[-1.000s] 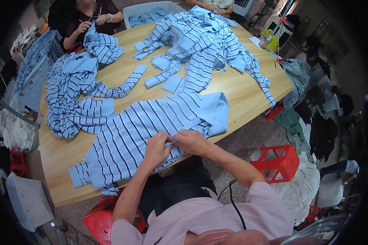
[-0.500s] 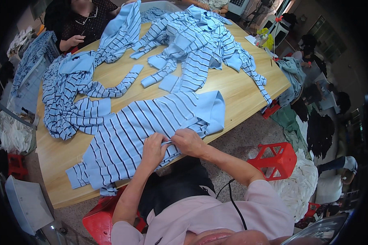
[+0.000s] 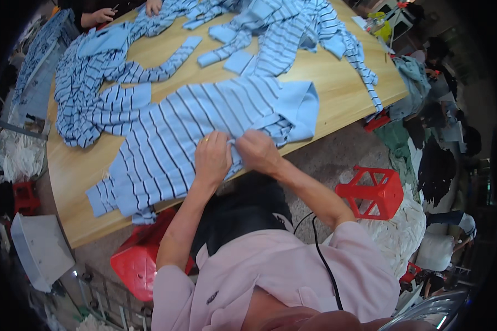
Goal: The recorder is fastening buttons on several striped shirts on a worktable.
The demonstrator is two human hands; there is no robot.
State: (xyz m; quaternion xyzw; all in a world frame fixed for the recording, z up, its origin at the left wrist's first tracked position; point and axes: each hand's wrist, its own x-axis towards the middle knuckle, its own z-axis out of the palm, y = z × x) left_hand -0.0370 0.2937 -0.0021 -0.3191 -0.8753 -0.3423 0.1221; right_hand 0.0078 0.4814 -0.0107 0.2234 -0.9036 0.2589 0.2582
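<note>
A light-blue knit sweater with dark stripes (image 3: 168, 140) lies flat along the table's near edge, its wide plain hem band (image 3: 301, 110) toward the right. My left hand (image 3: 212, 159) is closed on the sweater's near edge, fingers pinching the fabric. Close beside it, my right hand (image 3: 258, 151) is also closed at that edge, slightly blurred by motion. The fingertips of both hands nearly meet, and the bit of cloth between them is mostly hidden.
More striped garments lie heaped on the wooden table (image 3: 66, 212), left (image 3: 83, 94) and far side (image 3: 284, 41). Across it are a co-worker's hands (image 3: 103, 15), one holding a small tool. Red stools (image 3: 373, 193) and a pale bin (image 3: 41, 251) stand on the floor.
The view has tilted, so the table sits higher in the picture. My hands stay at the sweater's edge, the right one moving slightly. The co-worker's raised garment has come down.
</note>
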